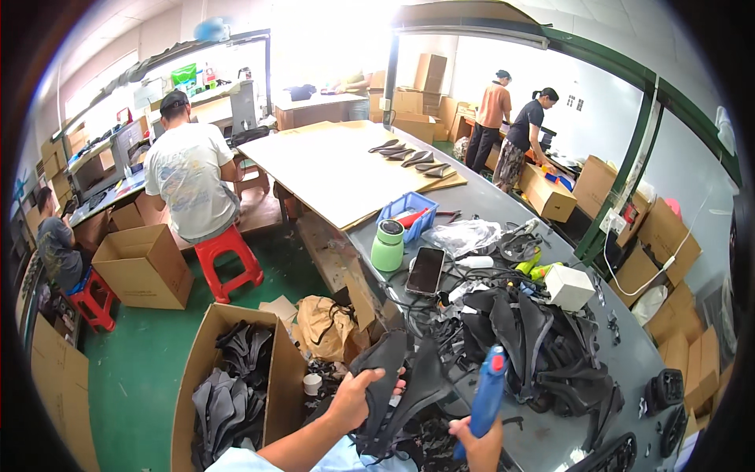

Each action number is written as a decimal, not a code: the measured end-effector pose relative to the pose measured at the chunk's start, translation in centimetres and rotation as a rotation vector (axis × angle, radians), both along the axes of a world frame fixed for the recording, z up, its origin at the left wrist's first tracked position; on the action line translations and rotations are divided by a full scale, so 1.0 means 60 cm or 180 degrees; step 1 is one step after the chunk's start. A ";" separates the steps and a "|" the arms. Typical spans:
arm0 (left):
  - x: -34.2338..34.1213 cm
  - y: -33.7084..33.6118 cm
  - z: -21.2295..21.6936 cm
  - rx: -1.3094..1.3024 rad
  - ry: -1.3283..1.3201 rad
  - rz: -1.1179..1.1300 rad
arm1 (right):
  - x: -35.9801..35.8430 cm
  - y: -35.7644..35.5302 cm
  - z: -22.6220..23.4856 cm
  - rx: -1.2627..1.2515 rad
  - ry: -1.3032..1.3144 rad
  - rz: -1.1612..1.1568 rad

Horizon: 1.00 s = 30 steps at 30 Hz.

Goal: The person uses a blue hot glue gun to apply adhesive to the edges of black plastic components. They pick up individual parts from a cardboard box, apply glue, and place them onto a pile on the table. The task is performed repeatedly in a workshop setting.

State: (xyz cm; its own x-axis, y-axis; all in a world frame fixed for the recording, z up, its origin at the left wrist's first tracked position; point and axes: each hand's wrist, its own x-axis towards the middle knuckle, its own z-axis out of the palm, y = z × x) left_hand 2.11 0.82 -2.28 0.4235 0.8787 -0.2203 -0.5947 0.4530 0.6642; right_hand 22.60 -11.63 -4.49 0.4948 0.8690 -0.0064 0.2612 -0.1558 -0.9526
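Note:
My left hand [351, 400] is closed around a dark, curved, flexible part [381, 376], near the table's left edge. Beside it, another long black curved part [419, 381] hangs at a slant; I cannot tell whether the two are joined. My right hand [479, 443] grips a blue handheld tool [487, 397] with a red end pointing up; the tool's working tip is hard to make out. Just beyond the tool lies a heap of similar black curved parts [515, 334] on the grey table [566, 436].
A cardboard box [285, 377] of black parts stands at the left. On the table are a green bottle [388, 245], a phone [425, 271], a blue basket [409, 209], a white box [569, 287] and cables. Several people work farther off, one on a red stool [228, 259].

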 end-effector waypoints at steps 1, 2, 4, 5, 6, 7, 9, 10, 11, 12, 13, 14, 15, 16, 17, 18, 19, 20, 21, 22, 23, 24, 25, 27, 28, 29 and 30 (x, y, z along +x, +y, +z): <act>0.003 -0.006 0.005 0.0072 0.0005 0.0115 | -0.029 -0.001 0.037 0.0025 -0.0051 0.0080; 0.007 -0.012 0.007 0.0133 -0.0012 0.0195 | -0.052 -0.003 0.069 0.0040 -0.0123 0.0124; 0.012 -0.023 0.009 0.0466 -0.0033 0.0363 | -0.070 -0.008 0.045 0.0004 -0.0147 0.0307; 0.013 -0.027 0.006 0.0501 -0.0134 0.0444 | -0.085 -0.010 0.070 0.0072 -0.0476 0.0394; 0.013 -0.030 0.003 0.0537 -0.0229 0.0529 | -0.098 -0.009 0.098 0.0142 -0.0799 0.0488; 0.011 -0.033 0.002 0.0762 -0.0146 0.0552 | -0.105 -0.010 0.093 0.0040 -0.0973 0.0592; 0.015 -0.043 -0.004 0.0995 -0.0410 0.0658 | -0.121 -0.021 0.084 0.0105 -0.1117 0.0703; 0.016 -0.047 -0.005 0.1146 -0.0539 0.0742 | -0.128 -0.022 0.081 0.0175 -0.1190 0.0786; 0.018 -0.056 -0.004 0.1216 -0.0342 0.0958 | -0.133 -0.028 0.071 0.0122 -0.1235 0.0852; 0.021 -0.061 -0.008 0.1159 -0.0428 0.1004 | -0.137 -0.032 0.064 0.0164 -0.1316 0.0871; 0.019 -0.063 -0.011 0.1121 -0.0511 0.1075 | -0.142 -0.033 0.058 0.0228 -0.1397 0.0913; 0.019 -0.065 -0.016 0.1082 -0.0593 0.1145 | -0.147 -0.035 0.054 0.0292 -0.1476 0.0952; 0.018 -0.064 -0.028 0.1161 -0.0379 0.1256 | -0.151 -0.038 0.052 0.0298 -0.1469 0.0980; 0.020 -0.066 -0.025 0.1253 -0.0321 0.1353 | -0.151 -0.041 0.051 0.0314 -0.1475 0.0996; 0.021 -0.069 -0.021 0.1345 -0.0262 0.1449 | -0.153 -0.042 0.051 0.0329 -0.1480 0.1012; 0.019 -0.071 -0.017 0.1437 -0.0201 0.1543 | -0.156 -0.042 0.052 0.0327 -0.1463 0.1016; 0.014 -0.071 -0.015 0.1400 -0.0406 0.1380 | -0.157 -0.043 0.055 0.0314 -0.1464 0.0999; 0.015 -0.072 -0.016 0.1398 -0.0321 0.1388 | -0.158 -0.043 0.057 0.0300 -0.1464 0.0981; 0.018 -0.074 -0.019 0.1395 -0.0235 0.1395 | -0.159 -0.043 0.059 0.0296 -0.1462 0.0997; 0.018 -0.077 -0.021 0.1393 -0.0146 0.1405 | -0.160 -0.042 0.062 0.0295 -0.1457 0.1018; 0.017 -0.080 -0.025 0.1383 -0.0067 0.1355 | -0.161 -0.042 0.064 0.0293 -0.1451 0.1040; 0.015 -0.081 -0.032 0.1372 0.0012 0.1305 | -0.162 -0.042 0.065 0.0314 -0.1452 0.1044; 0.015 -0.082 -0.039 0.1362 0.0083 0.1246 | -0.162 -0.041 0.065 0.0333 -0.1459 0.1038; 0.013 -0.086 -0.052 0.1343 0.0121 0.1107 | -0.163 -0.041 0.065 0.0373 -0.1465 0.1035; 0.012 -0.089 -0.058 0.1338 0.0145 0.1043 | -0.164 -0.040 0.066 0.0400 -0.1462 0.1041; 0.010 -0.092 -0.066 0.1344 0.0093 0.1015 | -0.164 -0.040 0.067 0.0428 -0.1459 0.1048; 0.009 -0.094 -0.075 0.1350 0.0041 0.0987 | -0.165 -0.039 0.071 0.0428 -0.1455 0.1046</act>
